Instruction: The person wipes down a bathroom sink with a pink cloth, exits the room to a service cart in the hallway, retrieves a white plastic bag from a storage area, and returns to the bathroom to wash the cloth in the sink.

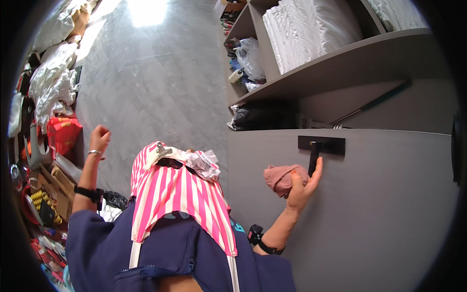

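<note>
My right hand (302, 185) holds a bunched pink cloth (284, 178), its fingers against the black lever handle (314, 157) of a grey door (350, 211). The handle stands out from a black rectangular plate. My left hand (99, 138), with a bracelet at its wrist, is raised over the floor at the left, its fingers curled in; I make out nothing in it. A pink-and-white striped apron (175, 189) hangs on my front, with a metal clip (162, 149) and crumpled white paper or plastic (204, 164) at its pocket.
Past the door stands a shelf unit (328, 51) with folded white bedding (310, 33), plastic bags and a black bag (262, 115). A dark-handled tool (383, 96) leans behind the door. Along the left are a red bag (64, 133), cardboard (58, 189) and white bundles (54, 84) beside the grey floor (153, 84).
</note>
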`<action>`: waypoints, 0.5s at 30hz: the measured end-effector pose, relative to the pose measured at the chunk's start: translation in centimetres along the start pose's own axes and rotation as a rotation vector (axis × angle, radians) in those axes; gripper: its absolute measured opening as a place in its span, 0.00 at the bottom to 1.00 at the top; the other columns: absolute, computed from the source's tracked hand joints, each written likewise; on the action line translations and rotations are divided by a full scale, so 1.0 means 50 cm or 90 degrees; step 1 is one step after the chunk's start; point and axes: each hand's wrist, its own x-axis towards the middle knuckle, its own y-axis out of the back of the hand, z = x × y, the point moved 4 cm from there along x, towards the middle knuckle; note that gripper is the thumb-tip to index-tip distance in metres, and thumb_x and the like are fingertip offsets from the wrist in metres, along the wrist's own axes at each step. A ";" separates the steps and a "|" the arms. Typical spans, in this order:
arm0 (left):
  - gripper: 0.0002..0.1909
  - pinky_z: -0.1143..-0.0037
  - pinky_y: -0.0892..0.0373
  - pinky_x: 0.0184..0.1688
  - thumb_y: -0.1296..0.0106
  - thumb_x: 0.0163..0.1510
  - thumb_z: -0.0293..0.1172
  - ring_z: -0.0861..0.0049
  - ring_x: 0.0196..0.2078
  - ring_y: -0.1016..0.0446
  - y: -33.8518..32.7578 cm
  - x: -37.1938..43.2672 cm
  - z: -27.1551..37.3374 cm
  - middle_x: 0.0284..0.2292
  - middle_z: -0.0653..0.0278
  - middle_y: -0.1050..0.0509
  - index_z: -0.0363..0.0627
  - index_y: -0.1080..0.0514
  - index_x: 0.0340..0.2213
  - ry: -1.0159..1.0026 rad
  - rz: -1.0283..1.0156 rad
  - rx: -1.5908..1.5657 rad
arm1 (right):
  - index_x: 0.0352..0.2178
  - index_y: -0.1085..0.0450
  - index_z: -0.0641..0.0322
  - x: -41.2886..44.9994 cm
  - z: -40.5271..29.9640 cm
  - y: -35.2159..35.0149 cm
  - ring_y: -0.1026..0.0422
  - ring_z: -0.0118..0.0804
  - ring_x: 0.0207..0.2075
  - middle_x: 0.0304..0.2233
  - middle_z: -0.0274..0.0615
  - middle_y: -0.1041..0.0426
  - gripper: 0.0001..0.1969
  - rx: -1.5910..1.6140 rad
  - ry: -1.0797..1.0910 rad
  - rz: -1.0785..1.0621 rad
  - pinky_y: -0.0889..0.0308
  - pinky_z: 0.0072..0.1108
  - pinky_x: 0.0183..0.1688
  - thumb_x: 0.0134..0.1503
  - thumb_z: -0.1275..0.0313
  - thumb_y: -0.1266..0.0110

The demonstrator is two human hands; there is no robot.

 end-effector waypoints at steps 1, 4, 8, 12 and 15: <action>0.03 0.84 0.42 0.14 0.54 0.43 0.24 0.86 0.15 0.37 -0.080 0.031 0.063 0.16 0.70 0.36 0.43 0.38 0.21 -0.025 -0.074 -0.024 | 0.52 0.53 0.69 0.006 0.020 0.002 0.46 0.43 0.51 0.49 0.50 0.50 0.35 -0.036 0.027 0.006 0.43 0.29 0.48 0.38 0.79 0.54; 0.04 0.83 0.38 0.19 0.51 0.45 0.22 0.86 0.19 0.36 -0.313 0.068 0.306 0.17 0.70 0.35 0.41 0.37 0.21 -0.093 -0.345 -0.107 | 0.52 0.54 0.69 0.017 0.005 -0.006 0.45 0.44 0.49 0.48 0.50 0.50 0.36 -0.099 0.029 0.047 0.42 0.30 0.47 0.37 0.78 0.53; 0.04 0.84 0.34 0.28 0.51 0.48 0.24 0.86 0.25 0.33 -0.624 0.016 0.573 0.22 0.70 0.32 0.41 0.36 0.27 -0.160 -0.720 -0.183 | 0.51 0.52 0.68 0.028 -0.003 -0.007 0.44 0.43 0.47 0.47 0.49 0.50 0.37 -0.139 -0.006 0.082 0.39 0.29 0.43 0.35 0.78 0.52; 0.05 0.83 0.34 0.32 0.52 0.49 0.24 0.86 0.32 0.31 -0.835 -0.097 0.747 0.26 0.68 0.31 0.41 0.39 0.26 -0.324 -0.940 -0.217 | 0.49 0.50 0.68 0.029 -0.004 -0.009 0.44 0.41 0.46 0.46 0.47 0.50 0.35 -0.128 -0.080 0.135 0.39 0.28 0.42 0.35 0.78 0.50; 0.04 0.84 0.36 0.36 0.55 0.51 0.23 0.83 0.39 0.31 -0.931 -0.155 0.824 0.28 0.68 0.33 0.40 0.40 0.26 -0.321 -1.043 -0.232 | 0.47 0.49 0.68 0.022 -0.002 -0.018 0.44 0.40 0.46 0.45 0.47 0.48 0.33 -0.104 -0.153 0.193 0.40 0.27 0.43 0.35 0.78 0.49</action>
